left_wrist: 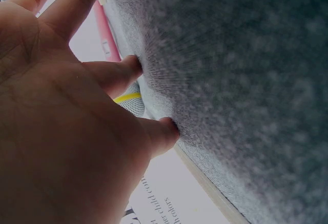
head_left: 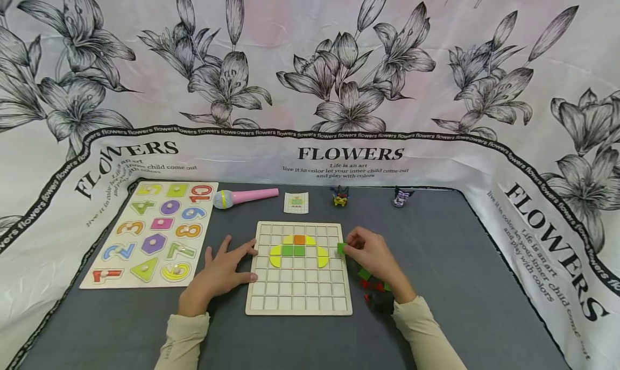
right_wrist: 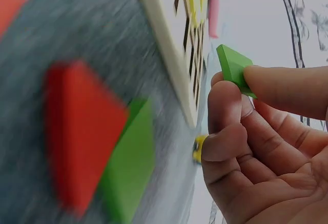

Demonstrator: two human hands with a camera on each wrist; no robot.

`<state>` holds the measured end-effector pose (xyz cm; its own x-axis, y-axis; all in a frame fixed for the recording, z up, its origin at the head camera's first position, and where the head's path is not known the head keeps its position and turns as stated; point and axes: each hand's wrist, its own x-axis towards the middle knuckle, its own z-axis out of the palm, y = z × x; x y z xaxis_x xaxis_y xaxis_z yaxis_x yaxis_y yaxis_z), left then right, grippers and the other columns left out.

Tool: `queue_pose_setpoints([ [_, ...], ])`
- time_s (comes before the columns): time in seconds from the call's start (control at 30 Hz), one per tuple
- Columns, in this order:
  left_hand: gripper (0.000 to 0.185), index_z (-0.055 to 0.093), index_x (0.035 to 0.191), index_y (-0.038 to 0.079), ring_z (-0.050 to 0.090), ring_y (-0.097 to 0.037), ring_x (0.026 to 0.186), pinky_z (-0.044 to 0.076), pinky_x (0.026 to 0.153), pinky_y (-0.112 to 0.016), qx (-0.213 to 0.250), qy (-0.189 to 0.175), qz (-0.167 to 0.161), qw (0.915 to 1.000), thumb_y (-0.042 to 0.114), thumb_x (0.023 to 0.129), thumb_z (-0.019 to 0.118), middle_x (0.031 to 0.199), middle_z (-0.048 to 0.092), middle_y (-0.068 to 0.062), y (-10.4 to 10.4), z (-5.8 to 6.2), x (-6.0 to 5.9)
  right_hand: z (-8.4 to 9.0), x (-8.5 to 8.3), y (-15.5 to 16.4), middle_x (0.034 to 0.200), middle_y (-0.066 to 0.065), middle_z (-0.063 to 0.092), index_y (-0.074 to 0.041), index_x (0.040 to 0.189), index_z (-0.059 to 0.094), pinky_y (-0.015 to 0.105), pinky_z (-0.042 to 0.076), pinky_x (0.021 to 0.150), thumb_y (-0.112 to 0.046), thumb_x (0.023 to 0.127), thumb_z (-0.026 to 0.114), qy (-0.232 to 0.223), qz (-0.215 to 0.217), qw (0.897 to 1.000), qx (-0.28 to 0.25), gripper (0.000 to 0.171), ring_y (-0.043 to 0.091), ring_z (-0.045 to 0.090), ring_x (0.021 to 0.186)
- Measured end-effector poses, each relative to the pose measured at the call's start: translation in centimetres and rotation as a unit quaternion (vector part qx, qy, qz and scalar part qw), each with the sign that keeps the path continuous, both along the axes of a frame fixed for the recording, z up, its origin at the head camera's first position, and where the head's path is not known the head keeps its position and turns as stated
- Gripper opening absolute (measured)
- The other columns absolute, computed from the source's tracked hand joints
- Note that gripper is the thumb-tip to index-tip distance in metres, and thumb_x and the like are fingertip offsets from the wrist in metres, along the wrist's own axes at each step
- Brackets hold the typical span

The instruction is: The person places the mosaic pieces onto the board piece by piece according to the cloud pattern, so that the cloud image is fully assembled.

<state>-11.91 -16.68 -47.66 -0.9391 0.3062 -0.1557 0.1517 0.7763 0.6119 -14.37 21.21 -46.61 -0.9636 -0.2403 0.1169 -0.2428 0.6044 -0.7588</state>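
A wooden grid board [head_left: 298, 294] lies on the grey mat, with yellow, orange and green tiles [head_left: 298, 250] set in its upper rows. My right hand [head_left: 370, 251] hovers at the board's right edge and pinches a small green tile [head_left: 342, 248] [right_wrist: 233, 67] between thumb and fingers. My left hand [head_left: 224, 270] lies flat on the mat at the board's left edge, fingers spread and fingertips [left_wrist: 134, 65] pressing down. Loose red and green tiles [head_left: 373, 284] [right_wrist: 97, 142] sit beside the board under my right wrist.
A number puzzle board [head_left: 154, 233] lies at the left. A pink toy microphone [head_left: 244, 197], a small card [head_left: 296, 202] and two little toy figures [head_left: 340, 196] [head_left: 401, 197] line the mat's far edge. Flower-print cloth surrounds the mat [head_left: 460, 262].
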Motion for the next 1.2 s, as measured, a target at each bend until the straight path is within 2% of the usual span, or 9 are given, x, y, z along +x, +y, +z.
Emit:
queue_pose_setpoints([
  [0.27, 0.078, 0.050, 0.160, 0.011, 0.005, -0.055, 0.159, -0.008, 0.116, -0.080, -0.001, -0.003, 0.001, 1.0000, 0.025, 0.092, 0.086, 0.154, 0.058, -0.015, 0.0, 0.1, 0.0, 0.3, -1.2, -2.8, 0.092, -0.001, 0.074, -0.008, 0.101, 0.073, 0.037, 0.059, 0.074, -0.002, 0.097, 0.077, 0.029, 0.058, 0.998, 0.001, 0.008, 0.017, 0.071, 0.084],
  [0.57, 0.079, 0.049, 0.161, 0.011, 0.006, -0.054, 0.159, -0.008, 0.116, -0.081, -0.006, -0.002, -0.002, 1.0000, 0.025, 0.092, 0.087, 0.153, 0.060, -0.013, 0.0, 0.1, -0.2, 0.4, -2.2, -5.1, 0.089, -0.005, 0.071, -0.008, 0.100, 0.074, 0.037, 0.053, 0.074, -0.005, 0.098, 0.076, 0.017, 0.092, 0.995, 0.015, 0.004, 0.014, 0.066, 0.083],
  [0.8, 0.078, 0.050, 0.160, 0.011, 0.005, -0.054, 0.160, -0.009, 0.117, -0.080, -0.003, -0.005, 0.002, 1.0000, 0.025, 0.093, 0.086, 0.154, 0.058, -0.014, -0.1, 0.0, -0.2, -0.2, -2.5, -5.9, 0.086, -0.003, 0.069, -0.006, 0.095, 0.071, 0.033, 0.053, 0.072, -0.002, 0.095, 0.077, 0.035, 0.103, 0.994, 0.021, 0.007, 0.014, 0.064, 0.080],
  [1.1, 0.077, 0.051, 0.160, 0.012, 0.005, -0.054, 0.160, -0.009, 0.117, -0.080, -0.001, -0.004, 0.002, 1.0000, 0.026, 0.092, 0.087, 0.156, 0.057, -0.014, -0.1, 0.0, -0.2, -0.5, -2.5, -6.7, 0.086, -0.002, 0.068, -0.009, 0.092, 0.071, 0.031, 0.052, 0.070, -0.001, 0.094, 0.078, 0.023, 0.101, 0.994, 0.036, 0.011, 0.012, 0.060, 0.078],
  [1.2, 0.078, 0.051, 0.160, 0.012, 0.005, -0.054, 0.160, -0.008, 0.117, -0.080, -0.002, -0.004, 0.001, 1.0000, 0.026, 0.092, 0.087, 0.155, 0.058, -0.013, 0.0, -0.1, -0.2, -0.5, -2.5, -6.9, 0.086, -0.002, 0.068, -0.009, 0.090, 0.072, 0.038, 0.052, 0.079, 0.000, 0.093, 0.079, 0.034, 0.103, 0.993, 0.044, 0.012, 0.013, 0.059, 0.077],
])
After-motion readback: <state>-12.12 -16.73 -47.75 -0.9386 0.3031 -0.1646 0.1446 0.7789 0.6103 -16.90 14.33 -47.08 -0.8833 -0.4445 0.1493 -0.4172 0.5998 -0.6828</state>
